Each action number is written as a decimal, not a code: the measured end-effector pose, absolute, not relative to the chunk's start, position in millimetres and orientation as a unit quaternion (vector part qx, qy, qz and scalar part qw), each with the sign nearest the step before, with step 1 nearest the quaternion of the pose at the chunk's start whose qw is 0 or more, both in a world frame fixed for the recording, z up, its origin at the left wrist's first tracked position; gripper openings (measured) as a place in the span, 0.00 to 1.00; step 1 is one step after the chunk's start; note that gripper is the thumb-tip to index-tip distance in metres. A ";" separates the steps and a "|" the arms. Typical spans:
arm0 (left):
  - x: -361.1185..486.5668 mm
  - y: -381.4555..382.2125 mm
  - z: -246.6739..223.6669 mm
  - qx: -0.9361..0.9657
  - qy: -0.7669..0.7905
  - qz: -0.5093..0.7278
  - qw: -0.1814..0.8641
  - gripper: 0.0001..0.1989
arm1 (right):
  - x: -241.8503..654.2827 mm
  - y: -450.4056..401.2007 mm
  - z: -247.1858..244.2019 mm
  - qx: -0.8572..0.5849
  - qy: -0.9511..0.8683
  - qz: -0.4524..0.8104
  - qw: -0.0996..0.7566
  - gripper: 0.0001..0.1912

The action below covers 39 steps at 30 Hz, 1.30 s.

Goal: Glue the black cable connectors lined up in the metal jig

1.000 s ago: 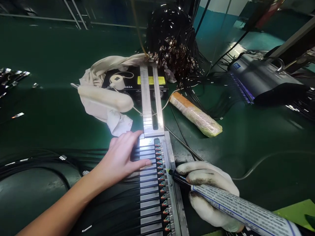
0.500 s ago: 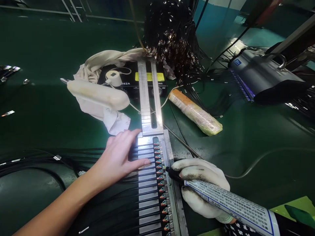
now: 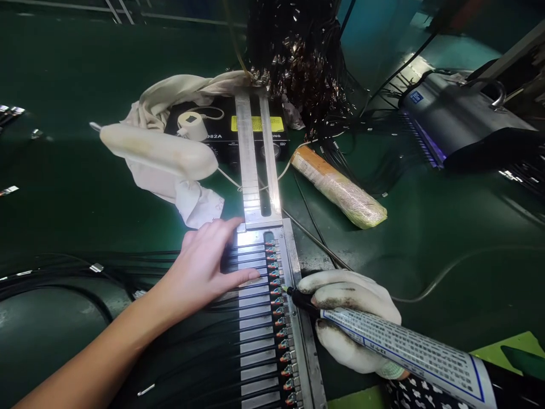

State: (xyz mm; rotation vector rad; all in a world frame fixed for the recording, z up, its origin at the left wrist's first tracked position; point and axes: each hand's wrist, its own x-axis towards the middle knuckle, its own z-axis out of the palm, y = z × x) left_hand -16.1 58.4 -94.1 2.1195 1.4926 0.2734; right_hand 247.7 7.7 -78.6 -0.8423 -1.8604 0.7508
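My left hand [image 3: 202,258], bare, lies on a metal fixture [image 3: 255,318], thumb stretched across the black cables [image 3: 251,292] and fingers at the fixture's upper left edge. Along the fixture's slot runs a row of small connectors [image 3: 276,291] with coloured wires showing, one cable to each. In a white, smudged glove, my right hand [image 3: 353,318] grips a labelled dispensing tube [image 3: 404,346] with a black nozzle. Its pale green tip is at a connector midway along the row, close to or touching it; contact is unclear.
Behind the fixture stand a black box [image 3: 221,149], a white padded piece [image 3: 159,153], a cloth [image 3: 198,201] and a heap of cables [image 3: 293,51]. A wrapped bundle [image 3: 340,187] lies to the right, below a grey lamp-like unit [image 3: 460,119]. Loose cables [image 3: 55,275] spread left.
The view has shifted a little, so the scene sits slightly higher. The tube's tip has slid slightly along the row toward me. My left hand keeps its place on the fixture.
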 end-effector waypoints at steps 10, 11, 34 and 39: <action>-16.7 58.9 -95.0 0.785 0.551 0.103 0.263 0.39 | 249.1 7.5 -79.5 -0.341 -0.759 0.304 0.464 0.09; -16.6 58.7 -94.5 0.784 0.552 0.104 0.264 0.39 | 249.2 7.3 -79.6 -0.341 -0.758 0.304 0.465 0.09; -17.4 58.4 -96.5 0.793 0.547 0.099 0.249 0.38 | 244.2 12.5 -71.3 -0.348 -0.751 0.300 0.475 0.10; -17.0 58.1 -96.4 0.793 0.548 0.097 0.250 0.39 | 244.7 13.3 -72.8 -0.356 -0.746 0.308 0.471 0.09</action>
